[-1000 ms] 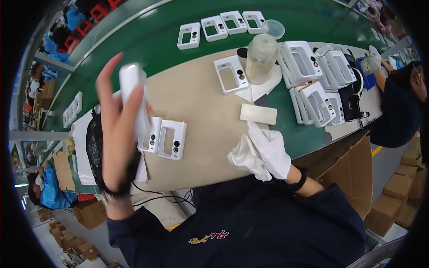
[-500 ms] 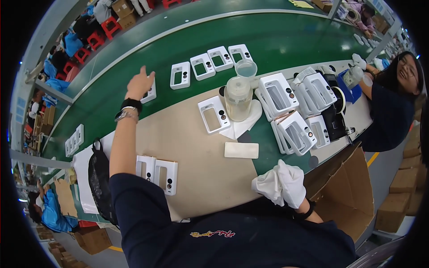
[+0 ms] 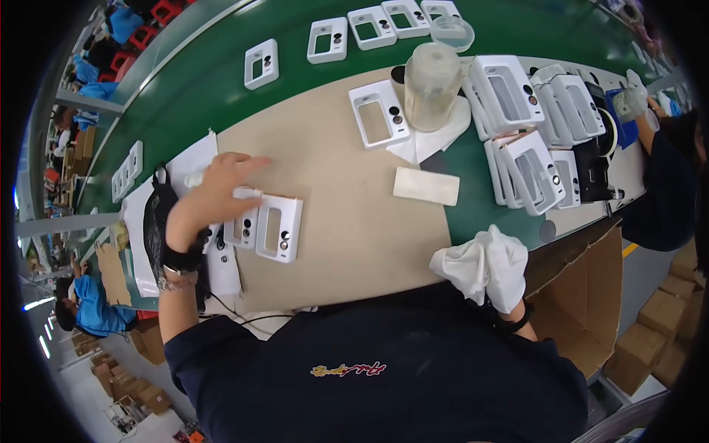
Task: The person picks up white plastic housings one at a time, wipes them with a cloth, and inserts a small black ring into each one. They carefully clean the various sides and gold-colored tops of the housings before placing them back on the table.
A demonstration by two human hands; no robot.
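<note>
My left hand (image 3: 221,188), bare, is over the left side of the beige work mat (image 3: 332,244), its fingers spread. The fingers partly cover the top of a white plastic frame (image 3: 249,235). Touching it on the right lies a similar white frame (image 3: 278,251) with a rectangular opening and small dark round parts. Bunched white cloth (image 3: 484,258) covers my right hand (image 3: 496,284) at the near edge; its fingers are hidden under the folds. Beyond it rests a flat off-white pad (image 3: 426,186). Another single white frame (image 3: 378,114) lies farther back.
Several white frames (image 3: 326,40) stand in a row on the green surface (image 3: 214,92). A clear plastic jar (image 3: 432,88) stands beside stacked frames (image 3: 509,96). An open cardboard box (image 3: 583,317) is at my right. A black mesh bag (image 3: 159,221) lies left. A co-worker (image 3: 672,170) is at far right.
My left hand has come back from a frame on the green surface to the frames at the left of the mat. The view has shifted; my right hand stays with the cloth.
</note>
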